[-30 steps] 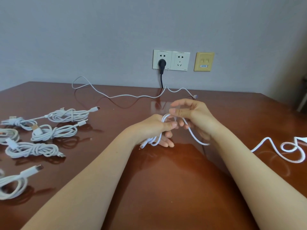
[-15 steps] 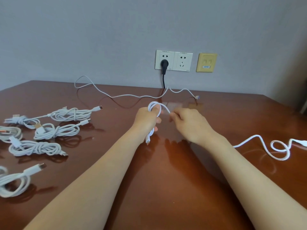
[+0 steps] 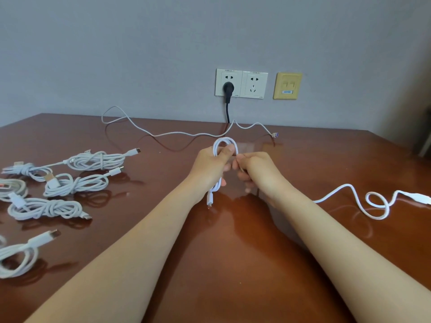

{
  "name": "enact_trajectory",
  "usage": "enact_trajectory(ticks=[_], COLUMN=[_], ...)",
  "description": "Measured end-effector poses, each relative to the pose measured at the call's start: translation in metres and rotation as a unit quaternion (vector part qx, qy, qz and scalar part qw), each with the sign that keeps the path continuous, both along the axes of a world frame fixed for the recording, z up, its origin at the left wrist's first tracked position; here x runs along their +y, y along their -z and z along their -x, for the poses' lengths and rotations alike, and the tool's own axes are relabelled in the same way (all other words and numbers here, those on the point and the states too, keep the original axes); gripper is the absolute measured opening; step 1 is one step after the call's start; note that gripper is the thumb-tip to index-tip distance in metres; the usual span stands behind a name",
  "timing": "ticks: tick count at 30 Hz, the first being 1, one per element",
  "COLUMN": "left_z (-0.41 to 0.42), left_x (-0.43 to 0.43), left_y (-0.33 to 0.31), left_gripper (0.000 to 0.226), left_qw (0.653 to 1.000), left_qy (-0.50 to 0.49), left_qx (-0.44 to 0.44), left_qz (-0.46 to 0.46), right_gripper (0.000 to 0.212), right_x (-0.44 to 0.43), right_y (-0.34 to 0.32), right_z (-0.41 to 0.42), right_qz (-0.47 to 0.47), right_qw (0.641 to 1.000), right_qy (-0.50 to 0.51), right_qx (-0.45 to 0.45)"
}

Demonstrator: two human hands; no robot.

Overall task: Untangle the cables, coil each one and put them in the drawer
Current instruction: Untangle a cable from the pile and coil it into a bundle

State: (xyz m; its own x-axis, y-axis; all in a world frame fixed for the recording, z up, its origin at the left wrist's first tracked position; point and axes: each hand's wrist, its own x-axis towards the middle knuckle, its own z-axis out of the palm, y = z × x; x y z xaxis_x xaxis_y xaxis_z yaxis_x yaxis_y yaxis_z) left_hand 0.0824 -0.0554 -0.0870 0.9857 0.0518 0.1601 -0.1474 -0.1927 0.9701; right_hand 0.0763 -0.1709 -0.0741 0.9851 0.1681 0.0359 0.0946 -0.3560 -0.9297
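Note:
My left hand grips a few loops of a white cable above the brown table; a loop sticks out above the fist and a plug end hangs below it. My right hand pinches the same cable just beside the left thumb. The cable's free tail runs from under my right wrist across the table to the right edge, with one small curl in it. Several coiled white cables lie at the left. No drawer is in view.
A loose white cable snakes along the table's back edge. A black plug sits in a wall socket, its cord dropping behind the table. A yellow wall plate is beside the sockets.
Both hands rose and moved away from me. The left hand turned its bundle upright, loop on top. The tail on the right was drawn in toward the hands.

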Motion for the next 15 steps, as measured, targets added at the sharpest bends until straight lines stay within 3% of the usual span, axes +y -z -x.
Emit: enact_trajectory(ticks=[7, 11, 15], left_z=[0.0035, 0.0049, 0.006], left_x=[-0.0024, -0.0011, -0.003], left_y=[-0.0025, -0.004, -0.0044], left_gripper=[0.023, 0.025, 0.027], left_qw=[0.999, 0.997, 0.983], left_qy=[0.025, 0.017, -0.018], left_qx=[-0.019, -0.056, -0.077], left_qz=[0.025, -0.047, -0.167], right_gripper=[0.04, 0.047, 0.041], right_x=[-0.0007, -0.0025, -0.0008], right_y=[0.0087, 0.0083, 0.0087], right_z=[-0.0052, -0.0053, -0.0024], right_qz=[0.092, 0.097, 0.182], right_qw=[0.989, 0.989, 0.976], right_qy=[0.01, 0.014, 0.006], right_qx=[-0.119, -0.106, -0.122])
